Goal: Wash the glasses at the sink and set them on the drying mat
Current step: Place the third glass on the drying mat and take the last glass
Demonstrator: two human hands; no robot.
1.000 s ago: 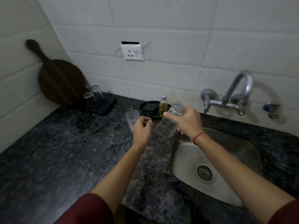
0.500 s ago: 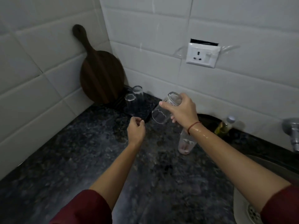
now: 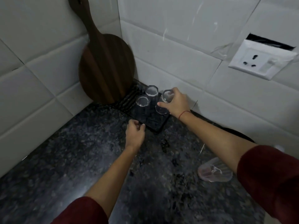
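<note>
On my feed, the right hand [image 3: 176, 104] has carried its glass [image 3: 163, 104] away from the sink side to the drying mat [image 3: 155, 125]. It now holds the glass tilted, mouth down, just beside the two glasses [image 3: 142, 101] there. The left hand [image 3: 135, 135] has followed to the mat's front edge, fingers curled and holding nothing. The view has swung left, so the pinkish glass [image 3: 213, 172] now shows at lower right.

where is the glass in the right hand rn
Head view, centre: the right hand holds the glass tilted at the drying mat's right side, beside two glasses standing there, near the wooden board.
</note>
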